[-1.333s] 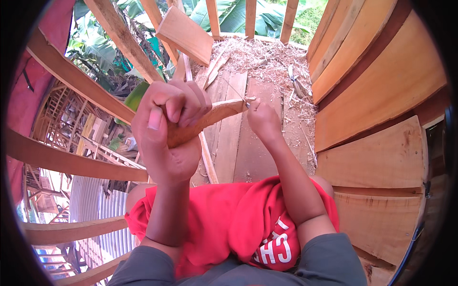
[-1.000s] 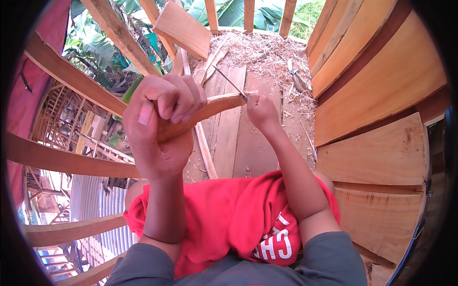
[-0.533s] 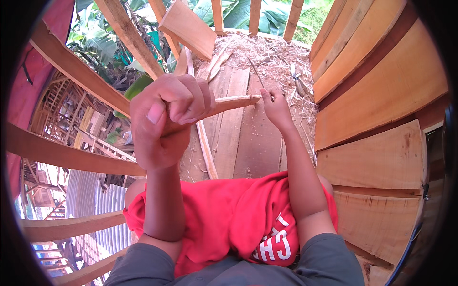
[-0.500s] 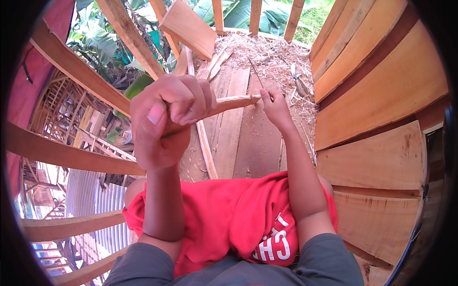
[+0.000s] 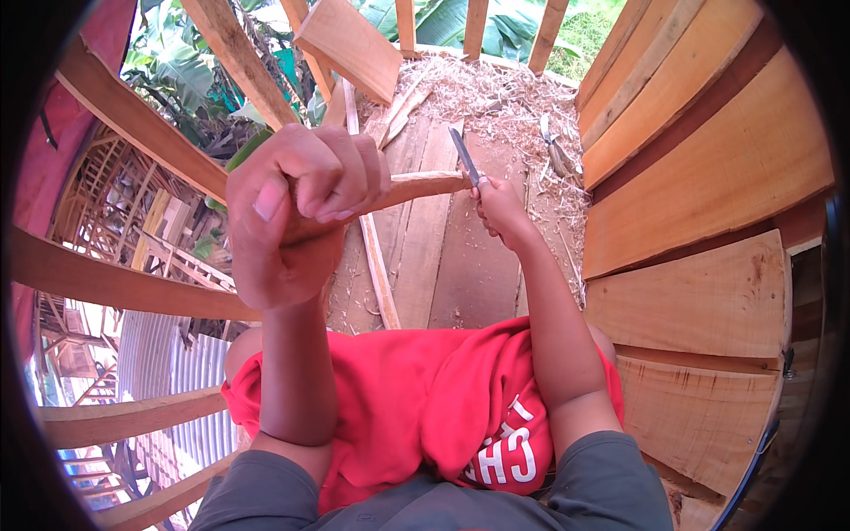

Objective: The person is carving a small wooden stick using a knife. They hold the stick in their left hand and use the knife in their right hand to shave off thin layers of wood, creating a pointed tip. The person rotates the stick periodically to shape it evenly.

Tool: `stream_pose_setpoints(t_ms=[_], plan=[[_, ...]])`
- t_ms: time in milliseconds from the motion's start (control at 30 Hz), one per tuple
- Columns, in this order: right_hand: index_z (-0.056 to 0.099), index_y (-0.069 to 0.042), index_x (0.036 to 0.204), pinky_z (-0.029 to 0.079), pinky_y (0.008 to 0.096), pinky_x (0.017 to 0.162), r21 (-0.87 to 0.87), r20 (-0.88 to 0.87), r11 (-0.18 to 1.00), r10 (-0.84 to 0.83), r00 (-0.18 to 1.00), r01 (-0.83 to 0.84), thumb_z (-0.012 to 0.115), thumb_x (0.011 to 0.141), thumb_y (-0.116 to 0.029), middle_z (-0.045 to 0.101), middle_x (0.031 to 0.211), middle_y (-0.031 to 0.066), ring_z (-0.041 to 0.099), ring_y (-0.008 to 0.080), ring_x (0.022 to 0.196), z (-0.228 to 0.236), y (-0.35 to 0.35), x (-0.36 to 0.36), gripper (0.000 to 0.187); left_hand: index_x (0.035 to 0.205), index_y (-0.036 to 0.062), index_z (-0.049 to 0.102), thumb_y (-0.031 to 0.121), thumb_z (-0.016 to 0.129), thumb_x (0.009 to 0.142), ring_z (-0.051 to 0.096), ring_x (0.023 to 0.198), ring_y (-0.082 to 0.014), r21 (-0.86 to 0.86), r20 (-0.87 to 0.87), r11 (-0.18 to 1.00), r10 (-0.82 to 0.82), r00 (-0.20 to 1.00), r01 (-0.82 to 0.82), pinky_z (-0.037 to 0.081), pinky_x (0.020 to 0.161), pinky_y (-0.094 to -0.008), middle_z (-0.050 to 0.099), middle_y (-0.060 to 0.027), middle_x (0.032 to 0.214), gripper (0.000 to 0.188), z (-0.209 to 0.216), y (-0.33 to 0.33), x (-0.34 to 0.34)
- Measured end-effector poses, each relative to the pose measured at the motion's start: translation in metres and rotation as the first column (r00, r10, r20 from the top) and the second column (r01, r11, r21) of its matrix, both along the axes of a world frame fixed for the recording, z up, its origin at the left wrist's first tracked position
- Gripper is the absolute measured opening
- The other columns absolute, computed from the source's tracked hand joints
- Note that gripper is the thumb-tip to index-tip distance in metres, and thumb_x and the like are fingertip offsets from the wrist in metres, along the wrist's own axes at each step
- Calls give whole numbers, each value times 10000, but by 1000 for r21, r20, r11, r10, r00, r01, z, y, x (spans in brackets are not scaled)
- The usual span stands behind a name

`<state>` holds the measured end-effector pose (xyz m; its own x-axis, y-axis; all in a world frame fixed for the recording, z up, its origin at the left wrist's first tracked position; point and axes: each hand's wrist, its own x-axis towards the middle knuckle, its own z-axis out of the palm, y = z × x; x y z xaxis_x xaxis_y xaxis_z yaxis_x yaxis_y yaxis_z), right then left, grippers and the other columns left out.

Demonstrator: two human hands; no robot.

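Note:
Close to the camera, my left hand [image 5: 301,208] is closed in a fist around a wooden stick [image 5: 416,187]. The stick reaches away to the right, and its pale, whittled-looking end lies beside my other hand. My right hand [image 5: 503,210] grips a knife [image 5: 464,157] by its handle, which the fingers mostly hide. The grey blade points up and to the far left, its flat side showing, just beyond the stick's end. Whether blade and stick touch I cannot tell.
Wooden planks [image 5: 478,257] form the floor, with a heap of shavings [image 5: 496,93] at the far end. A long thin strip [image 5: 379,270] lies across them. Upright boards [image 5: 708,159] wall the right side; spaced slats [image 5: 133,279] stand on the left. A board [image 5: 350,49] leans far left.
The knife has turned from edge-on to showing its broad side, as my right hand rotated and dropped slightly nearer. My left hand and the stick have shifted a little left.

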<state>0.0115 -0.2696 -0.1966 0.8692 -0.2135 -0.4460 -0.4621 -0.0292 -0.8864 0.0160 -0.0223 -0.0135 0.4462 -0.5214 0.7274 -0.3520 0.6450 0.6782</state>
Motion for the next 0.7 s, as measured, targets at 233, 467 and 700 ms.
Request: stream_pose_setpoints(t_ms=[233,467,700], plan=[[474,-100,852,245,273,377,103,1,994,-40,999,40,341,1036,-283,377,602,-43,297,71,430,-1,6,1,292,795,125,369,343,429,985,346,650,-134,-4,0,1000,19,1000,-19,315,627,-313,384,-5,726,295,0,2,2],[478,-117,840,230,268,378,103,13,994,-24,1000,23,355,1030,-293,368,591,-56,289,59,430,0,8,1,286,795,126,366,328,419,980,352,651,-134,-16,-2,1000,2,1000,-2,319,636,-313,389,-7,729,278,-1,2,3],[518,-86,859,223,274,360,119,-11,993,-20,1000,21,428,1022,-422,346,540,-63,287,65,394,13,17,-1,384,796,125,373,321,411,980,369,656,-138,-16,26,1000,15,1000,-15,324,641,-313,406,-12,734,271,-1,-1,1]])
